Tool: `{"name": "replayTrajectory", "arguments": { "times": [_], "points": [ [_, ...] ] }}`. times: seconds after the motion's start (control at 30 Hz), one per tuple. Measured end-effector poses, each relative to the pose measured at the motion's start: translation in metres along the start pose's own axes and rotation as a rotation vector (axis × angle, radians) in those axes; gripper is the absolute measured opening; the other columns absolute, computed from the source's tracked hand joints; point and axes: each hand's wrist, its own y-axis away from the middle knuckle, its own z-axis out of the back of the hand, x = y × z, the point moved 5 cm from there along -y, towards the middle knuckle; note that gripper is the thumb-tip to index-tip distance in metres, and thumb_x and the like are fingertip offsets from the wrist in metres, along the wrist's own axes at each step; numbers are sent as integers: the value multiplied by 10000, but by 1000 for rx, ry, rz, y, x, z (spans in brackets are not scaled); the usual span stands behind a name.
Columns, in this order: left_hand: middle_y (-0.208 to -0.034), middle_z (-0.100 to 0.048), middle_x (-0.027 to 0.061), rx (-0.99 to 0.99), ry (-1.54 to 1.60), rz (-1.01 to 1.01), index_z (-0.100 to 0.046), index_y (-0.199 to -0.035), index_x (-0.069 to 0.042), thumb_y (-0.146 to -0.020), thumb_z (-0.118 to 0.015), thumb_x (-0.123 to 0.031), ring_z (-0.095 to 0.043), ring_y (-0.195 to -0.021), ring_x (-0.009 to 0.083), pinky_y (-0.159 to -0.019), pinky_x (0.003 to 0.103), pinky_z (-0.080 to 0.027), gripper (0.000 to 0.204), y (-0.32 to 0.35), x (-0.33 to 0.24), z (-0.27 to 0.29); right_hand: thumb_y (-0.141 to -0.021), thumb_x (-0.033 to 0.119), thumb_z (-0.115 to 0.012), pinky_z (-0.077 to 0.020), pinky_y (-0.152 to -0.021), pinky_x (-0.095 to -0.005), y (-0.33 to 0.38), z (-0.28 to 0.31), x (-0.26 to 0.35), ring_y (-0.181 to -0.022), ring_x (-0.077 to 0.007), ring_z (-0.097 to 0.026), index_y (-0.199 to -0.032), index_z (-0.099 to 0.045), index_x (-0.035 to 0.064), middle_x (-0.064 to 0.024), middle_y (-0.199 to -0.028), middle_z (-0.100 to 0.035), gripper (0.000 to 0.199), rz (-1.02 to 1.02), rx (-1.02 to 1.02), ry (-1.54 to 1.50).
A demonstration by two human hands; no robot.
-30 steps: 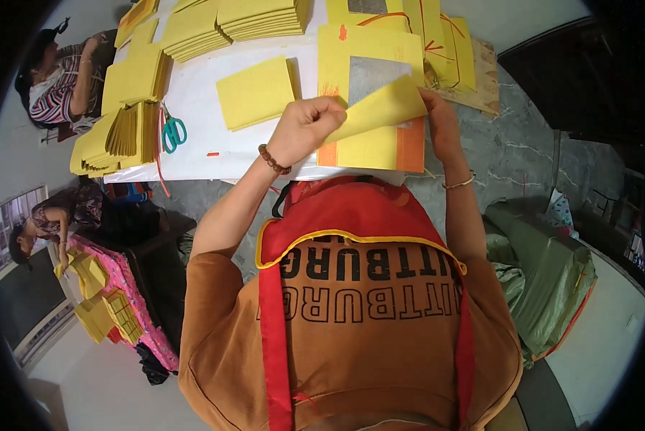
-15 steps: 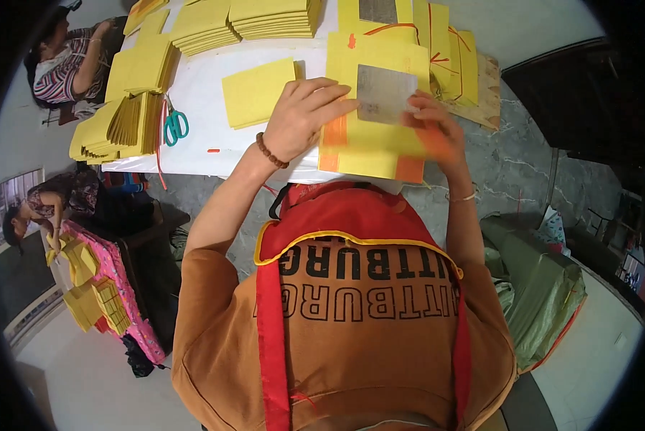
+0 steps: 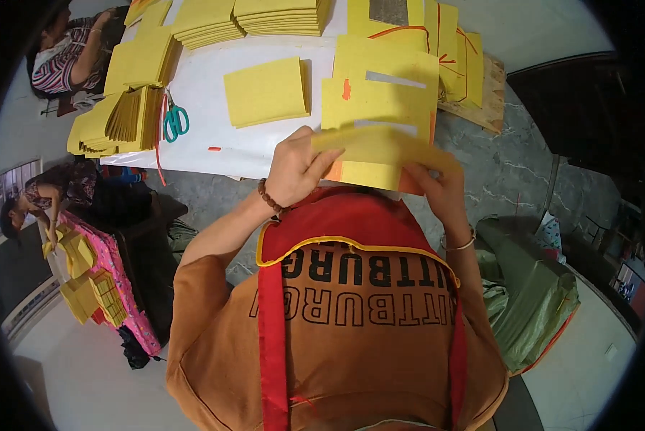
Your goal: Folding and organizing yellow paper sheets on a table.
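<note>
Both hands now lift a yellow paper sheet (image 3: 383,144) off the sheet pile (image 3: 380,100), earlier pressed flat. Left hand (image 3: 298,169) and right hand (image 3: 437,188) pinch its near edge, fingers closed on it. Beyond: folded yellow stack (image 3: 266,91), teal scissors (image 3: 175,120) on white tabletop (image 3: 200,144).

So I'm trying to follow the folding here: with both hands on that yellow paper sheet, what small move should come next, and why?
Probably press the lifted yellow paper sheet flat onto the yellow paper stack beneath. The left hand pinches its left end and the right hand its right end, and the sheet looks bent over and raised above the stack, so it seems to need creasing down.
</note>
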Motion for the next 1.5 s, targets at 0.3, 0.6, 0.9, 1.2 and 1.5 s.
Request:
{"name": "replayTrajectory", "arguments": {
  "times": [0.3, 0.6, 0.9, 1.2, 1.5],
  "points": [
    [-641, -531, -15, -154, 717, 490, -599, -954, 32, -872, -571, -138, -402, -558, 29, -502, 206, -354, 192, -4, 41, -24, -802, 70, -619, -469, -697, -232, -17, 0, 4, -826, -123, -591, -1087, -603, 9, -100, -946, -634, 291, -212, -203, -372],
    [-560, -475, -44, -155, 750, 587, -352, -1258, -22, -857, -567, -51, -371, -501, 14, -466, 194, -292, 456, -12, 34, -20, -832, 67, -604, -455, -730, -217, -15, -6, -7, -870, -91, -553, -1078, -602, -19, -74, -993, -623, 261, -289, -229, -402],
    [-496, -423, -50, -219, 782, 597, -296, -1294, -42, -835, -597, -44, -334, -422, 23, -402, 204, -235, 548, -15, 34, -20, -836, 54, -592, -440, -771, -222, -18, -10, -13, -883, -93, -550, -1084, -599, -20, -68, -1006, -619, 258, -319, -299, -437],
    [-620, -521, -32, -187, 684, 631, -330, -1279, -46, -828, -599, -18, -452, -530, 39, -511, 165, -345, 526, -12, 31, -14, -829, 72, -598, -437, -758, -215, -17, -10, -11, -856, -87, -549, -1059, -617, -12, -72, -966, -635, 246, -334, -342, -346],
    [-1152, -527, 118, -14, -168, -353, -515, -1158, -27, -789, -611, -162, -478, -1075, 289, -918, 412, -362, 404, -27, -51, -3, -822, 77, -596, -445, -716, -219, -19, -10, -12, -807, -80, -552, -1050, -622, -5, -67, -929, -643, 244, -326, -362, -298]
  ]
}}
